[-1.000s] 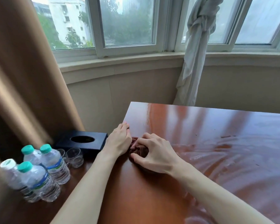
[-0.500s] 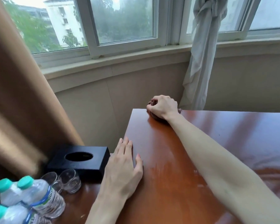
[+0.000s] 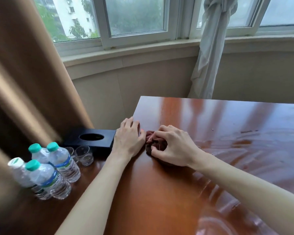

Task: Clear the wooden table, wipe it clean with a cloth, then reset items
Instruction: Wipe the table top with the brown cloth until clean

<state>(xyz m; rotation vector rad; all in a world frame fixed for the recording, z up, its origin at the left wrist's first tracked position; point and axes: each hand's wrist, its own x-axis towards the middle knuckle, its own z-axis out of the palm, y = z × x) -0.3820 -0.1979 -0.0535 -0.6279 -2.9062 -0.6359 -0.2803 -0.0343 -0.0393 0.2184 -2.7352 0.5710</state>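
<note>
My right hand (image 3: 175, 148) grips a bunched dark red cloth (image 3: 154, 141) and presses it on the glossy wooden table (image 3: 219, 129) near its left edge. My left hand (image 3: 128, 137) rests flat on that left edge, fingers straight, just left of the cloth. Wet streaks show on the table surface to the right of the cloth.
On a lower surface to the left stand several water bottles (image 3: 51, 170) with teal caps, two small glasses (image 3: 83, 154) and a black tissue box (image 3: 92, 139). A tan curtain (image 3: 24, 73) hangs at the left, a tied white curtain (image 3: 210, 48) behind the table.
My right hand has pulled the cloth back from the table's far left corner to a spot beside my left hand. My left hand still rests on the left edge.
</note>
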